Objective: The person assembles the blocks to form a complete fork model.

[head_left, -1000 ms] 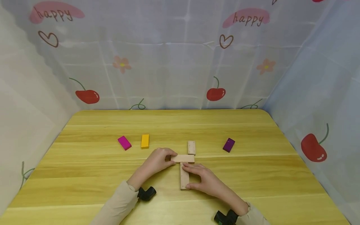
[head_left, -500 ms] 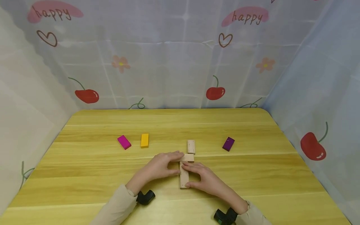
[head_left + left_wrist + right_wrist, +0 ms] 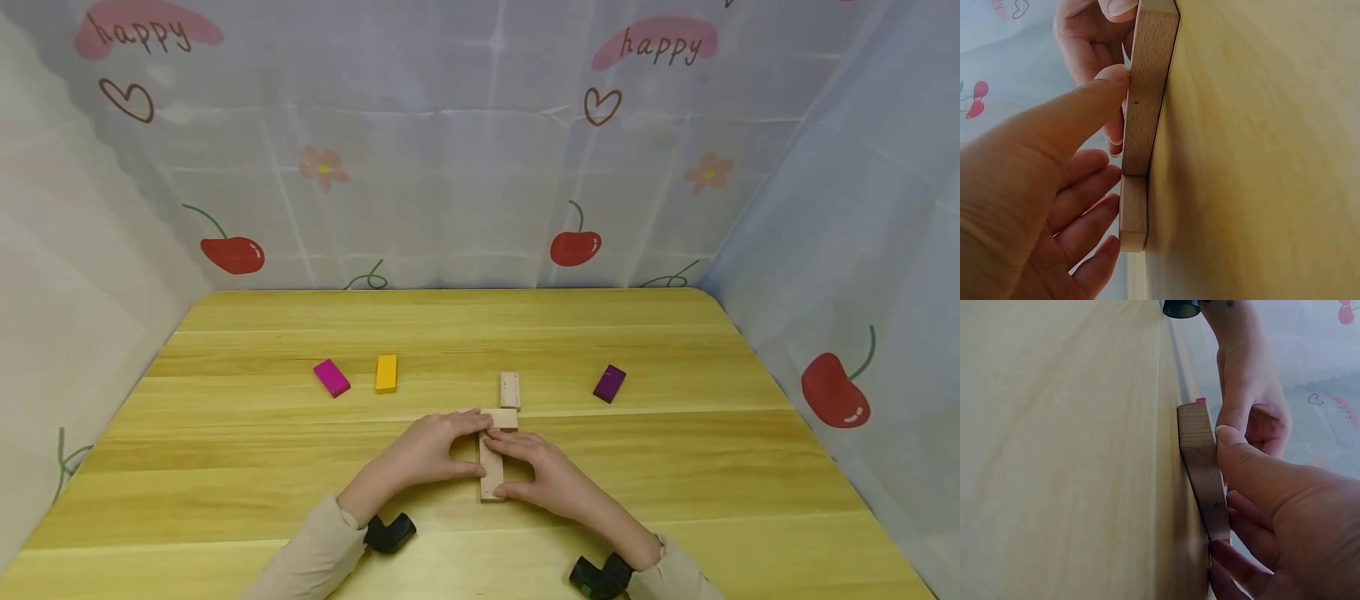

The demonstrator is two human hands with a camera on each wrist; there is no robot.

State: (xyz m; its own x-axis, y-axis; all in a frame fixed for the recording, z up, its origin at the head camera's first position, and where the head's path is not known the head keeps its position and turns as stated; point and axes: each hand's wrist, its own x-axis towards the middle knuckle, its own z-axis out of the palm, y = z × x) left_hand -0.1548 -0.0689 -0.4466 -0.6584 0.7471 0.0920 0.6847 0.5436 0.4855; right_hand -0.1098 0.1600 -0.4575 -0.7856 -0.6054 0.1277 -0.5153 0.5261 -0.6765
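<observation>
Several plain wooden blocks lie flat on the table. The nearest long block (image 3: pixel 492 479) points away from the person. Its far end meets a crosswise wooden block (image 3: pixel 504 419), and a third wooden block (image 3: pixel 510 390) lies just beyond. My left hand (image 3: pixel 431 450) rests straight fingers on the crosswise block, hiding its left part; its thumb (image 3: pixel 1110 75) touches the long block's left edge. My right hand (image 3: pixel 543 475) holds the long block, fingertips at the far end and thumb (image 3: pixel 1235 440) at the near end.
On the yellow wood-grain table (image 3: pixel 300 333), a pink block (image 3: pixel 332 377) and a yellow block (image 3: pixel 386 374) lie at the left. At the right is a purple block (image 3: pixel 610 383). A printed curtain (image 3: pixel 450 167) stands behind the table.
My left hand has let go of the crosswise block's left end and moved right over it; its thumb came to the long block. My right hand has stayed in place.
</observation>
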